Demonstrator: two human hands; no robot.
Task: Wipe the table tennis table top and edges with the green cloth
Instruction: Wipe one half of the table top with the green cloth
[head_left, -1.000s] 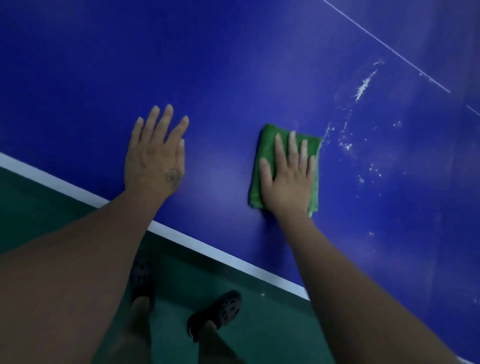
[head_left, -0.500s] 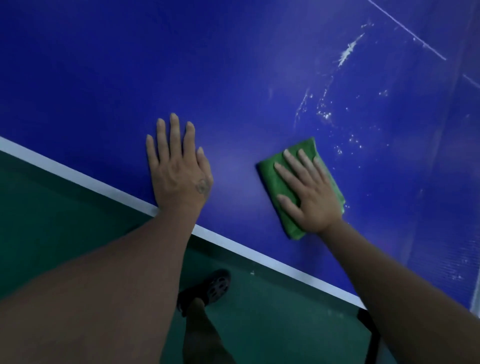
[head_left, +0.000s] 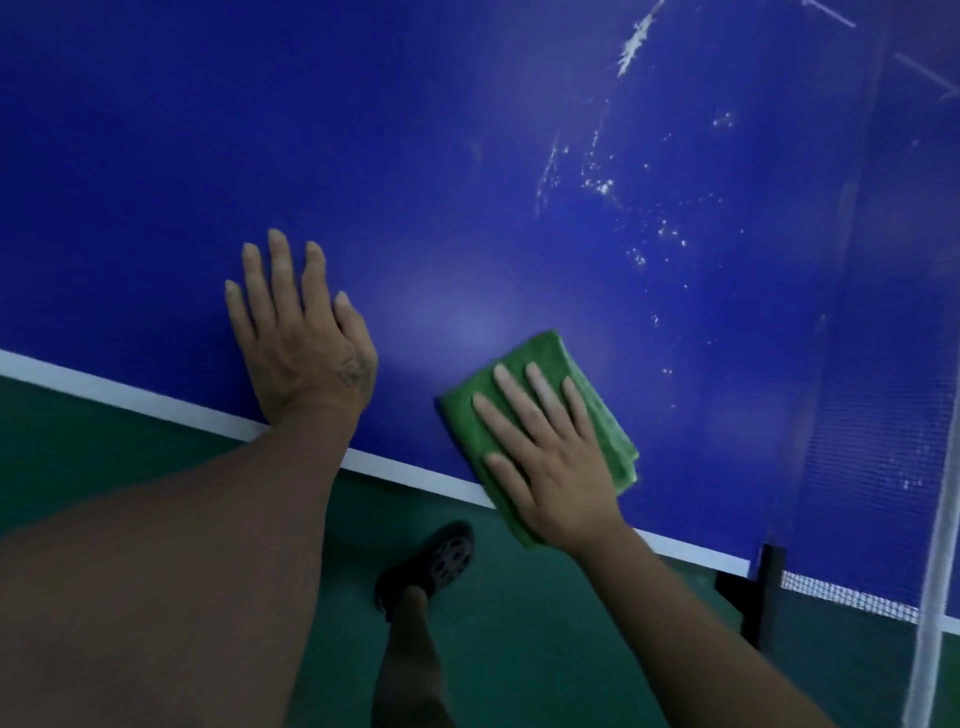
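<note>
The blue table (head_left: 363, 156) is braced on near its white edge line (head_left: 415, 475), with the net (head_left: 872, 415) close at the right. The left hand (head_left: 306, 348) is laid flat and open on the top, holding nothing; the right hand (head_left: 550, 467) is pressed, fingers straight, on the folded green cloth (head_left: 608, 431), which overhangs the edge. Being pressed rather than gripped, the cloth could be slid off the edge and dropped. The white specks (head_left: 602, 184) farther in could be missed or merely smeared.
</note>
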